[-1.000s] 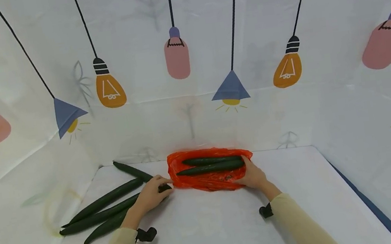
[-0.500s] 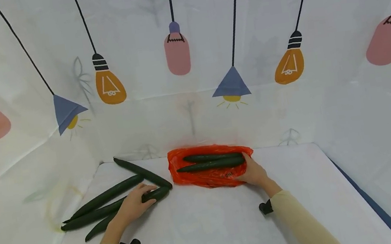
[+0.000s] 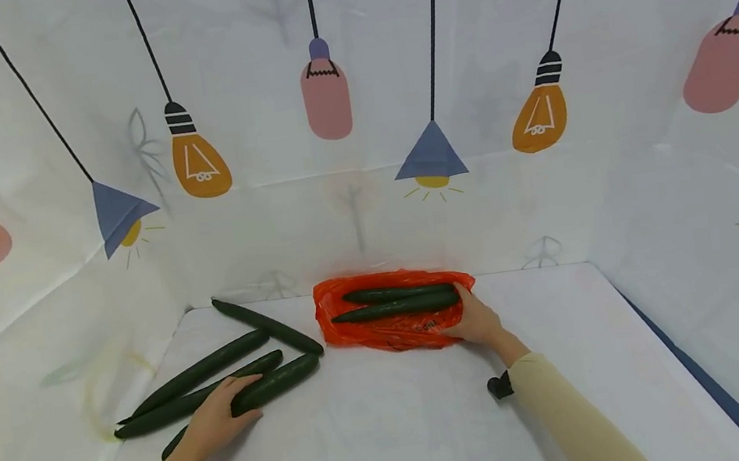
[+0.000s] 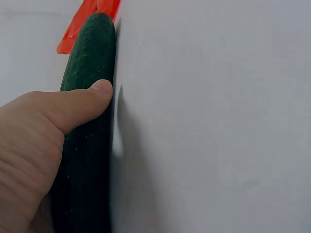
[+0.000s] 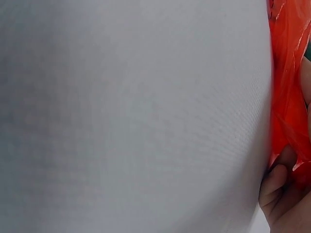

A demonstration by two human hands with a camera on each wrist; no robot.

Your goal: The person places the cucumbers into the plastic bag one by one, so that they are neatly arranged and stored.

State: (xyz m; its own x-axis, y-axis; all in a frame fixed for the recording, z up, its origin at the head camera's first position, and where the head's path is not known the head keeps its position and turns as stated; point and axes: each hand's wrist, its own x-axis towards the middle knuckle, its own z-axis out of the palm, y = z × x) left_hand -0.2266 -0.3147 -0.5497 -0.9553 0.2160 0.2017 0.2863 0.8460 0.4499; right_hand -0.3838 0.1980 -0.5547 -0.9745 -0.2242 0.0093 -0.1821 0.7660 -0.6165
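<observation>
My left hand (image 3: 215, 421) grips a dark green cucumber (image 3: 276, 382) lying on the white table; the left wrist view shows the thumb (image 4: 73, 104) curled over this cucumber (image 4: 90, 97). Several other cucumbers (image 3: 198, 374) lie beside it at the table's left. An orange plastic bag (image 3: 389, 322) lies in the middle near the back wall, with two cucumbers (image 3: 398, 307) on it. My right hand (image 3: 477, 319) holds the bag's right end; the right wrist view shows fingers (image 5: 274, 182) against the orange plastic (image 5: 289, 87).
The table (image 3: 405, 430) is covered in white cloth and walled on three sides by white sheets printed with lamps. One long cucumber (image 3: 268, 326) lies diagonally toward the back left corner. A blue strip (image 3: 703, 380) runs along the table's right edge.
My left hand has drawn back from the bag's left edge toward me and to the left, closing around one cucumber in the pile. The right hand has stayed on the bag.
</observation>
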